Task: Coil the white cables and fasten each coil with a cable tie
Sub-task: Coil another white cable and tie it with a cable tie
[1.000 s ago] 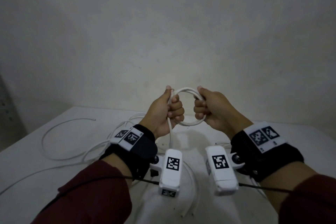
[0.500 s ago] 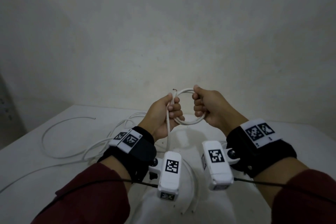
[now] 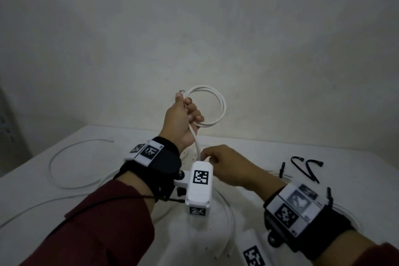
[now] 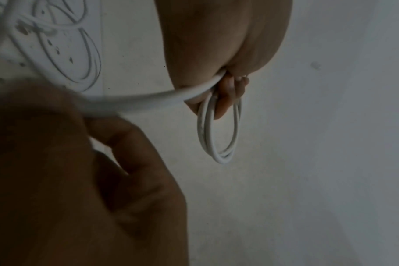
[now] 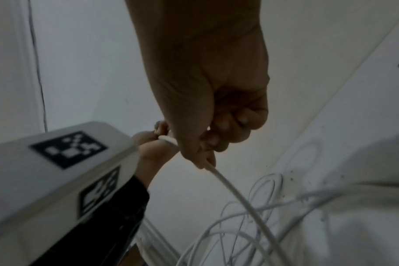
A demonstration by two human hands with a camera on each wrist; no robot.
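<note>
My left hand [image 3: 186, 114] is raised above the table and grips a small coil of white cable [image 3: 218, 107] with two or three loops; the same coil [image 4: 219, 133] hangs from its fingers in the left wrist view. The cable's loose tail [image 3: 197, 144] runs down from that hand to my right hand [image 3: 212, 157], which pinches it lower down, just above the table. In the right wrist view the right hand's fingers [image 5: 205, 144] are curled round the tail [image 5: 239, 198], which trails to the table.
More loose white cable [image 3: 64, 179] sprawls over the white table [image 3: 356, 168] at left and under my arms. Several black cable ties [image 3: 306, 166] lie at the right. A pale wall stands close behind the table.
My right hand has let go of the coil and dropped down to pinch the tail. My left hand has risen, holding the coil alone.
</note>
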